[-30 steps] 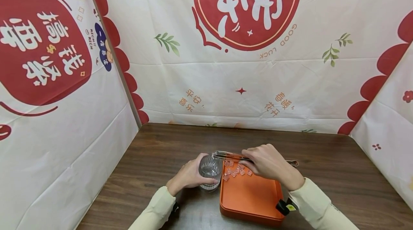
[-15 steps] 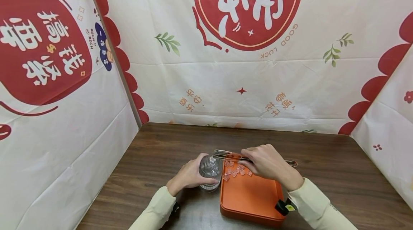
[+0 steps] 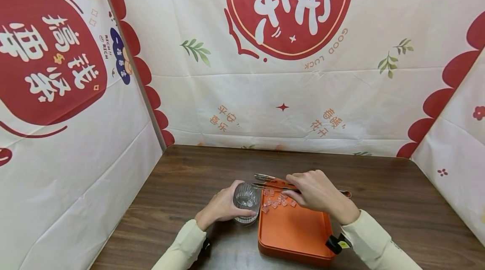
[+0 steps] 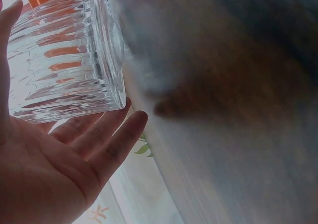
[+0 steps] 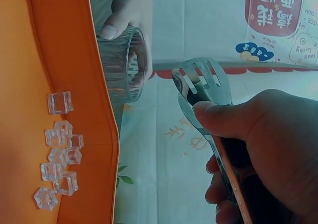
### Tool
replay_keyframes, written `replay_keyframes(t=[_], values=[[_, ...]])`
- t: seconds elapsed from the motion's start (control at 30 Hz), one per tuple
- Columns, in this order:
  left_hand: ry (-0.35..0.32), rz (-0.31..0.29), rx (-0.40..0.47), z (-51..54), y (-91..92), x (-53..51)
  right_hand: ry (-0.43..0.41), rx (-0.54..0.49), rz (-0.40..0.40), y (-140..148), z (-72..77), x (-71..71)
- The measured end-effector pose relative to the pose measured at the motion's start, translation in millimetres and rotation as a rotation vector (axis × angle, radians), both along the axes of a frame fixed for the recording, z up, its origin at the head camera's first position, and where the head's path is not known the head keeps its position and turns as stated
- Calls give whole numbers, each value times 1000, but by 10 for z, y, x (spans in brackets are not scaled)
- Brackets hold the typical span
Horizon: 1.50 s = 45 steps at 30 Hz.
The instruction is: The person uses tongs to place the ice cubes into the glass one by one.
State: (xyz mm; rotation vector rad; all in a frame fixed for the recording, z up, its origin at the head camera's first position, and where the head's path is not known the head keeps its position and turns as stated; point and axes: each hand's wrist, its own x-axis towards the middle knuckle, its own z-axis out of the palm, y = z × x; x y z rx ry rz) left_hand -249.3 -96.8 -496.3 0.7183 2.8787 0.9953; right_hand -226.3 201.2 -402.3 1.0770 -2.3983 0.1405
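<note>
My left hand [image 3: 221, 203] grips a clear ribbed glass [image 3: 247, 198] on the table, thumb on the near side and fingers behind. In the left wrist view the glass [image 4: 64, 60] shows its ribbed wall; its contents cannot be made out. Metal tongs [image 3: 265, 186] are held in my right hand [image 3: 316, 190], over the far left of an orange tray [image 3: 295, 232]. Their slotted ends [image 5: 222, 82] stand apart beside the glass's rim with nothing visible between them. Several clear cubes [image 5: 60, 103] lie in the tray along its left side.
The tray stands directly right of the glass on a brown wooden table [image 3: 197, 169]. Printed white cloth [image 3: 189, 105] hangs behind the table and along both sides.
The tong ends, close together near the glass's rim one second ago, have spread apart and shifted slightly right. A small pale thing seen at their tips then is gone from them. The left hand stays put.
</note>
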Motion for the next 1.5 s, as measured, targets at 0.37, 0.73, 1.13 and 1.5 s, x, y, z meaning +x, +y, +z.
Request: replay_keyframes(t=[0.37, 0.73, 1.13, 1.5], values=[[14, -19, 8, 7, -3, 3, -2, 7, -15, 18, -8, 7], [12, -26, 14, 7, -6, 7, -2, 23, -35, 38, -14, 22], [8, -27, 18, 18, -8, 13, -17, 37, -54, 53, -6, 28], [10, -31, 20, 16, -5, 8, -50, 46, -65, 82, -2, 44]])
